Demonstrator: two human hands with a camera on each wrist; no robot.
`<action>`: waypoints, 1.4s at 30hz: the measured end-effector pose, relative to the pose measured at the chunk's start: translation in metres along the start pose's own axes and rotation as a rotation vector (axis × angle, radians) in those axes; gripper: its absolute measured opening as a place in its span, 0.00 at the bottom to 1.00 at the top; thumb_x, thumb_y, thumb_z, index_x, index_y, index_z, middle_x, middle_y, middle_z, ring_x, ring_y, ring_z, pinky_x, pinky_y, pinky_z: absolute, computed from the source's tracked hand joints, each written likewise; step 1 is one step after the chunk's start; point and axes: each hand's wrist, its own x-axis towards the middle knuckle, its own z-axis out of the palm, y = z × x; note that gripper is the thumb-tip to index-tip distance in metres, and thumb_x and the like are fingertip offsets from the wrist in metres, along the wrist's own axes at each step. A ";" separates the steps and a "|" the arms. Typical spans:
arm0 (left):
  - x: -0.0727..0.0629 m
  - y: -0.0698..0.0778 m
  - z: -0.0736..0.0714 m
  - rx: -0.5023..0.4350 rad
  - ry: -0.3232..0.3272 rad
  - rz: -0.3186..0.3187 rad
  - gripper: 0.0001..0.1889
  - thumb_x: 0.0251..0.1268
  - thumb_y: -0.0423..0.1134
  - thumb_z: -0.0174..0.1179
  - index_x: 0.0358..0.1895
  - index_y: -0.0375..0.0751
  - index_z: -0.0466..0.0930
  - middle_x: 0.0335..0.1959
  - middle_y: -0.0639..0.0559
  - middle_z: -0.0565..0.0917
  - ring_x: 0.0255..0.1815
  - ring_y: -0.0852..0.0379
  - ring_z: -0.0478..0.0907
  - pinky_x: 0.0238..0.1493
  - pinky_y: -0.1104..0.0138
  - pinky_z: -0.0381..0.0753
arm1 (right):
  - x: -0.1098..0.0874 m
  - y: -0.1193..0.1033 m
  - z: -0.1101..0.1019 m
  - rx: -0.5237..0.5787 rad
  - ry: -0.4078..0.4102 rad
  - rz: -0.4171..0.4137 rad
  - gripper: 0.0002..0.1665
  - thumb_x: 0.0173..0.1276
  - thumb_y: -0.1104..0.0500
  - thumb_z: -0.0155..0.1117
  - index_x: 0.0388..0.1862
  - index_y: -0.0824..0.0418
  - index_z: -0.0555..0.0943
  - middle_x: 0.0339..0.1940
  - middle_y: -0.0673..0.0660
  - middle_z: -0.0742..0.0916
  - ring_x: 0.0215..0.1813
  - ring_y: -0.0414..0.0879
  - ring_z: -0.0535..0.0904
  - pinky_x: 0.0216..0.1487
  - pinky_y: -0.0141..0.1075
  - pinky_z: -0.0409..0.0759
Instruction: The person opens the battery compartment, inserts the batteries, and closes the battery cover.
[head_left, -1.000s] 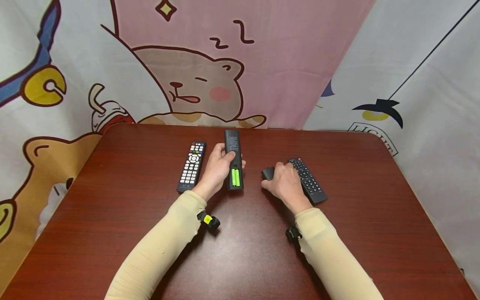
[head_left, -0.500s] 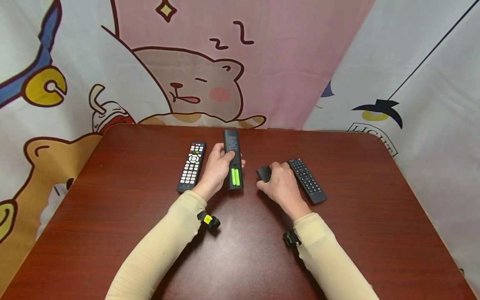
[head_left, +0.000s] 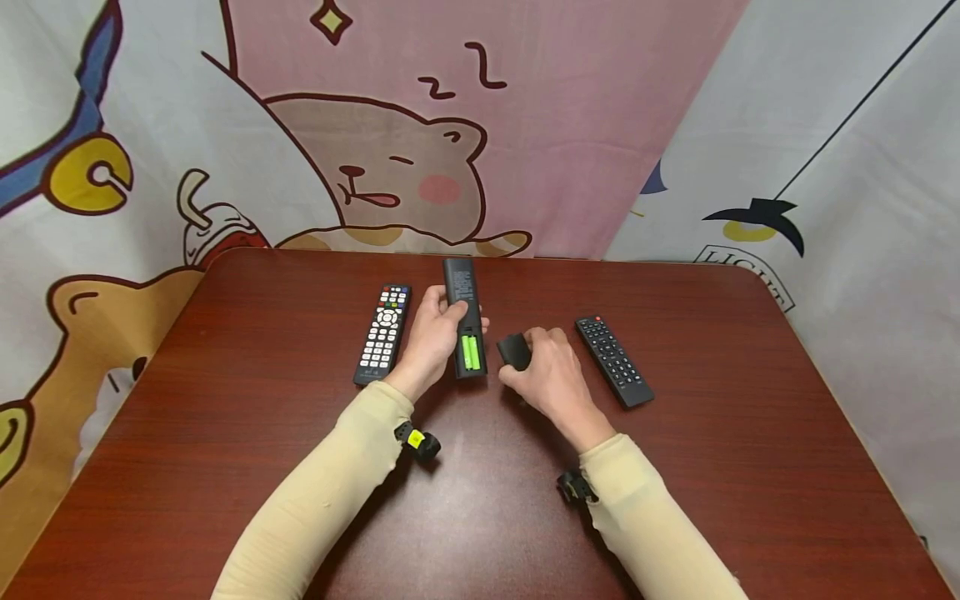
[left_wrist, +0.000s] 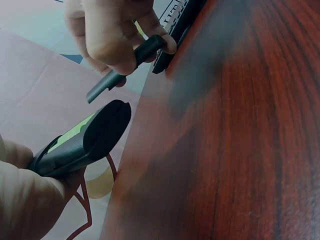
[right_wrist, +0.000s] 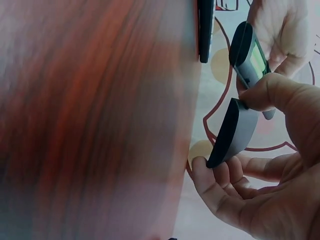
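My left hand (head_left: 435, 335) grips a black remote control (head_left: 462, 287), its back face up and its thumb-side edge under my thumb. The battery bay at its near end is uncovered and shows two green batteries (head_left: 470, 353). Just to the right, my right hand (head_left: 553, 375) pinches a black battery cover (head_left: 514, 352) between thumb and fingers. In the left wrist view the cover (left_wrist: 107, 85) hangs above the table, close to the remote's open end (left_wrist: 107, 131) but apart from it. The right wrist view shows the cover (right_wrist: 234, 132) held by its two ends.
A black remote with white buttons (head_left: 381, 333) lies left of my left hand. Another black remote with dark buttons (head_left: 615, 361) lies right of my right hand. Both rest on the reddish-brown table (head_left: 480, 517). A printed cartoon curtain (head_left: 570, 125) hangs behind the table's far edge.
My right hand has moved left with the battery cover, away from the remote on the right and nearer the held remote. My left hand and its remote have shifted only slightly.
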 end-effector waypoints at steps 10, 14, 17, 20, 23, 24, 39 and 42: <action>0.000 -0.001 -0.001 0.008 0.000 0.003 0.18 0.85 0.34 0.41 0.70 0.36 0.58 0.65 0.27 0.75 0.55 0.42 0.84 0.58 0.55 0.83 | -0.006 -0.008 0.004 0.047 -0.008 -0.022 0.32 0.54 0.55 0.74 0.55 0.70 0.81 0.47 0.65 0.81 0.40 0.55 0.81 0.42 0.47 0.83; -0.001 -0.001 -0.001 0.008 0.000 0.007 0.18 0.85 0.34 0.41 0.70 0.36 0.58 0.65 0.28 0.75 0.55 0.41 0.84 0.58 0.55 0.83 | -0.009 -0.012 0.007 0.069 0.000 -0.036 0.30 0.53 0.56 0.73 0.54 0.69 0.81 0.46 0.64 0.81 0.40 0.55 0.81 0.42 0.46 0.83; -0.001 -0.001 -0.002 0.012 -0.002 0.014 0.18 0.84 0.34 0.41 0.70 0.36 0.58 0.65 0.28 0.75 0.56 0.41 0.83 0.58 0.54 0.82 | -0.010 -0.014 0.009 0.082 -0.004 -0.039 0.31 0.53 0.56 0.73 0.54 0.69 0.81 0.46 0.64 0.82 0.41 0.54 0.81 0.43 0.46 0.83; -0.001 -0.001 -0.002 0.014 -0.001 0.022 0.18 0.84 0.34 0.41 0.70 0.36 0.58 0.65 0.28 0.75 0.57 0.40 0.83 0.58 0.53 0.82 | -0.011 -0.015 0.011 0.087 -0.008 -0.042 0.31 0.53 0.56 0.73 0.55 0.69 0.82 0.45 0.63 0.82 0.41 0.54 0.80 0.43 0.46 0.82; -0.001 -0.001 -0.001 0.016 0.003 0.022 0.18 0.84 0.34 0.41 0.70 0.36 0.58 0.65 0.27 0.75 0.57 0.39 0.83 0.58 0.52 0.81 | -0.011 -0.017 0.013 0.085 -0.006 -0.049 0.30 0.53 0.55 0.73 0.54 0.69 0.82 0.44 0.62 0.82 0.40 0.53 0.80 0.43 0.46 0.82; -0.001 -0.001 -0.001 0.018 0.005 0.022 0.18 0.84 0.34 0.41 0.70 0.36 0.58 0.66 0.27 0.75 0.57 0.39 0.83 0.58 0.52 0.81 | -0.011 -0.017 0.013 0.086 -0.002 -0.053 0.30 0.53 0.55 0.73 0.54 0.69 0.82 0.44 0.62 0.82 0.40 0.53 0.80 0.43 0.46 0.82; -0.002 0.000 0.002 0.008 0.014 0.016 0.18 0.84 0.34 0.42 0.70 0.36 0.58 0.67 0.29 0.74 0.59 0.38 0.81 0.64 0.50 0.79 | -0.015 -0.024 0.018 0.108 0.013 -0.080 0.28 0.53 0.55 0.74 0.51 0.69 0.82 0.43 0.61 0.82 0.40 0.52 0.79 0.43 0.46 0.82; -0.002 -0.001 0.002 0.005 0.013 0.013 0.18 0.84 0.34 0.42 0.70 0.36 0.58 0.67 0.30 0.74 0.60 0.37 0.81 0.64 0.50 0.79 | -0.015 -0.025 0.020 0.110 0.010 -0.086 0.27 0.54 0.55 0.74 0.51 0.68 0.82 0.42 0.61 0.81 0.39 0.52 0.79 0.42 0.45 0.82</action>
